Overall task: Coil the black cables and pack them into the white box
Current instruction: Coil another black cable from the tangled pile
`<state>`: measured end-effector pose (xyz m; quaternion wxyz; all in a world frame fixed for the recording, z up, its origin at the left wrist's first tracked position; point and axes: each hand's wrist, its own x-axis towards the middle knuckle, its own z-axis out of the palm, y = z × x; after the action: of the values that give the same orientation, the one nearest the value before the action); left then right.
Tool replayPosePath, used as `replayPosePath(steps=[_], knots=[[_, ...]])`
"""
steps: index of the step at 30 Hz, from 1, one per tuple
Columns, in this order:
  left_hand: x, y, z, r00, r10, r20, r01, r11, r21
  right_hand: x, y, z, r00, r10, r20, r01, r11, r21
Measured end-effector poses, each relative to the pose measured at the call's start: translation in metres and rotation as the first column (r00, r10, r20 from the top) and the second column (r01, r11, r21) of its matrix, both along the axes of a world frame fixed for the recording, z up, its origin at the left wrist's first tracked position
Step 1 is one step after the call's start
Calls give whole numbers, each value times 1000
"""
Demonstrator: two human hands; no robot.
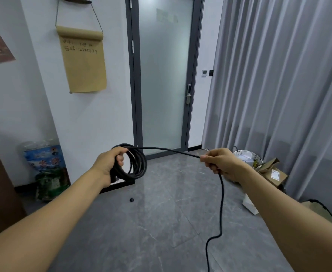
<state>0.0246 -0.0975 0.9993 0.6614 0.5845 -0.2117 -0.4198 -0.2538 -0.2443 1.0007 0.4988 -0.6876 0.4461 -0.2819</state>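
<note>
My left hand [110, 163] grips several coiled loops of a black cable [139, 165], held upright in front of me. One strand runs from the top of the coil rightward to my right hand [220, 163], which holds it between thumb and curled fingers. Below that hand the loose cable [222, 203] hangs down to the grey floor and trails toward the bottom edge of the view. No white box is in view.
A frosted glass door [165, 75] stands ahead, grey curtains [279, 85] at right. A wicker basket [247, 157], a cardboard box [275, 173] and a white bag [249, 205] sit at right. Packaged bottles [45, 165] lean at the left wall. A small black object [131, 199] lies on the floor.
</note>
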Motion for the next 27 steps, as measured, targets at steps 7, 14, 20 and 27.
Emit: replayPosePath(steps=[7, 14, 20, 27], knots=[[0, -3, 0, 974, 157, 162, -153, 988, -37, 12, 7, 8, 977, -86, -193, 5, 923, -384], [-22, -14, 2, 908, 208, 364, -184, 978, -100, 54, 42, 32, 822, -31, -569, -347, 765, -542], [-44, -14, 8, 916, 155, 371, -105, 983, -150, 78, 56, 46, 913, 281, -297, -395, 794, -463], [-64, -12, 11, 963, -106, 247, 155, 970, -189, 86, 63, 53, 944, 299, -137, -328, 816, -476]])
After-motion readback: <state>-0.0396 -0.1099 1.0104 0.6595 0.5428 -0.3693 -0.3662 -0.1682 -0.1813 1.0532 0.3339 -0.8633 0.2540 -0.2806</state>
